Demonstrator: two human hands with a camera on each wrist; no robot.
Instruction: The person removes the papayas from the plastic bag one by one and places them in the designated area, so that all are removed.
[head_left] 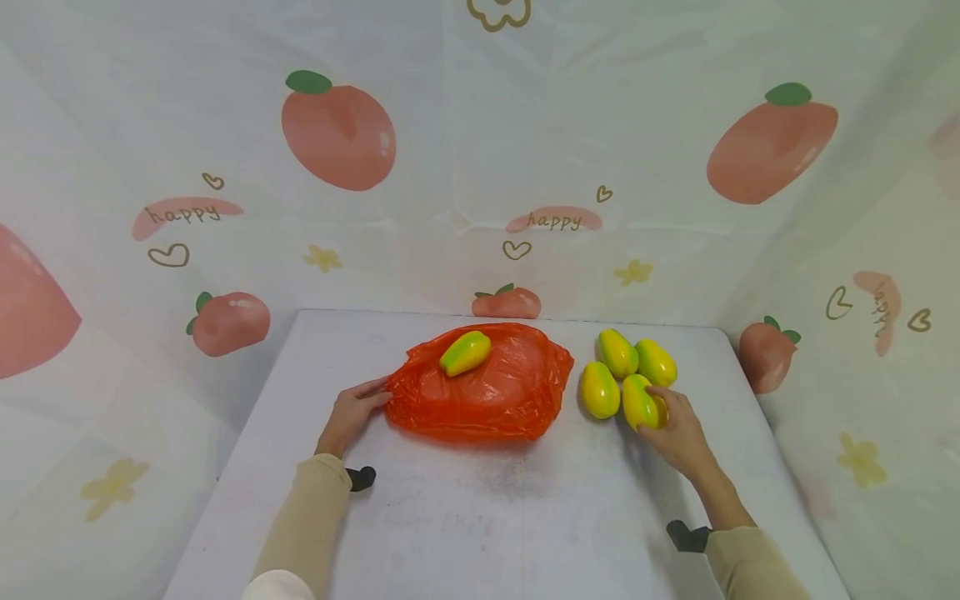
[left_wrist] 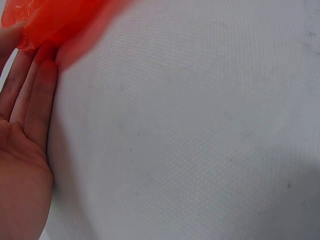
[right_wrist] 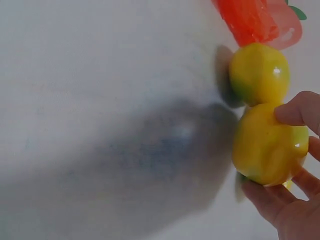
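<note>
A red plastic bag (head_left: 495, 400) lies flat on the table, with one yellow-green papaya (head_left: 466, 353) on top of it or just inside; which, I cannot tell. My left hand (head_left: 352, 417) pinches the bag's left edge, thumb above and fingers behind the thin film, as the left wrist view shows (left_wrist: 25, 115). To the right of the bag sits a close group of papayas. My right hand (head_left: 681, 437) grips the nearest right papaya (head_left: 640, 402), its thumb and fingers around the fruit. In the right wrist view that papaya (right_wrist: 267, 145) appears right beside another one (right_wrist: 259, 74).
Three more papayas stand by the held one: a front left one (head_left: 600, 390), a back left one (head_left: 618, 353) and a back right one (head_left: 657, 362). The white table (head_left: 480, 525) meets a printed cloth backdrop (head_left: 442, 267) at the back and sides.
</note>
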